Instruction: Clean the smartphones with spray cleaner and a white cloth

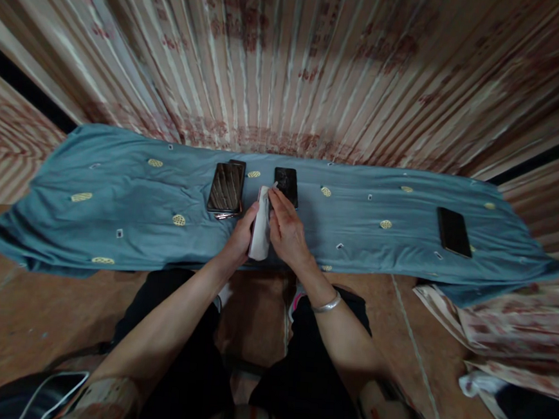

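Fingers of the right hand (289, 237) lie close together at the top of a white cloth (260, 239); I can't tell if they pinch it. The left hand (241, 233) grips its other side. One phone (287, 180) lies just past the right fingers. Hold firmly left, press softly right, so nothing should slip.

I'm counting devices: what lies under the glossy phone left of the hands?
Under the glossy phone, a dark edge pokes out past its far right corner, and a thin shiny edge shows at its near end. The rest is covered, so I can't count items.
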### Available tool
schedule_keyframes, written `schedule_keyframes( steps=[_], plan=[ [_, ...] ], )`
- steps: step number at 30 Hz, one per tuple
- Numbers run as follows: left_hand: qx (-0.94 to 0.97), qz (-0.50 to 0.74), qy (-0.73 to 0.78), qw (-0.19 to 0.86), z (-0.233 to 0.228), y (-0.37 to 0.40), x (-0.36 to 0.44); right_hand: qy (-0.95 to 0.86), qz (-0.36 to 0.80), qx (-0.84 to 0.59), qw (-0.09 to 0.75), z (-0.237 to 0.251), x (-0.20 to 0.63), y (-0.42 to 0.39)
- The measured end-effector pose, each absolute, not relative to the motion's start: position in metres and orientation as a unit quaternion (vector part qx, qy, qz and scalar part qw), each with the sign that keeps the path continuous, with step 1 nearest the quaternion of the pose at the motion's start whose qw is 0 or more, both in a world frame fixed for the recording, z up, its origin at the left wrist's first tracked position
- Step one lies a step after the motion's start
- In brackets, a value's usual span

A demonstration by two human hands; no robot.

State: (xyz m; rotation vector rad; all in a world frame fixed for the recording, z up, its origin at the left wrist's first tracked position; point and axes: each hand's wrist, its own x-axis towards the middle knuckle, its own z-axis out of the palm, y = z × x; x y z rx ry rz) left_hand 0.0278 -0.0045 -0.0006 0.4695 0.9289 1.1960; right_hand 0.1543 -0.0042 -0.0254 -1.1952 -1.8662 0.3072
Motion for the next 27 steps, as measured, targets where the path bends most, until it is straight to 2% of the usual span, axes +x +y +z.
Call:
schedule_keyframes(
  steps=[9, 27],
  plan=[
    [0.148, 0.527, 0.394, 0.738, 0.015, -0.005, 0.027, -0.717, 0.144, -0.491, 0.473, -0.040, 0.156, 0.005],
    [0.136, 0.539, 0.396, 0.731, 0.016, -0.004, 0.023, -0.712, 0.110, -0.489, 0.492, -0.042, 0.161, 0.008]
  ],
)
